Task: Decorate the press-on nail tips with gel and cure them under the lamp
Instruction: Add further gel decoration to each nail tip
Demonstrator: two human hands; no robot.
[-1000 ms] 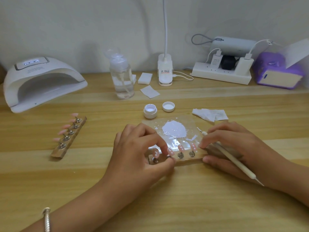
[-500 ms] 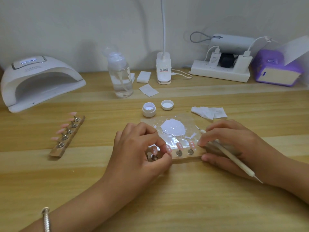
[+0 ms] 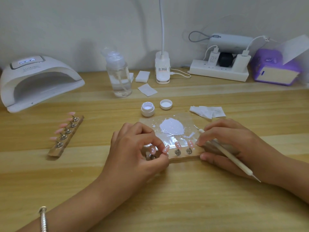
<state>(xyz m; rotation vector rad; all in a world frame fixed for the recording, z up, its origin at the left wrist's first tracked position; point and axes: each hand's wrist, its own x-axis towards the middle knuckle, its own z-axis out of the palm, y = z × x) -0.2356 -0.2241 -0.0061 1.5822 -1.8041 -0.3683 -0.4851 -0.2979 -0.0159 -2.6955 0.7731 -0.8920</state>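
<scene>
The worktop (image 3: 167,206) is pale wood, smooth, with long grain stripes. The lamp (image 3: 38,81) is white plastic with a soft shine. The bottle (image 3: 119,77) is clear plastic. The pink nail tips (image 3: 177,145) look glossy, and they sit on shiny metal pegs (image 3: 177,152) in a wooden strip (image 3: 184,158). The clear sheet (image 3: 192,119) is shiny plastic, and the white gel (image 3: 172,127) on it looks wet. The little jar (image 3: 147,110) is smooth white plastic. The wipe (image 3: 208,111) looks soft, matt and crumpled. The dotting stick (image 3: 230,158) is matt white with thin metal ends. The bracelet (image 3: 43,218) is silvery metal.
</scene>
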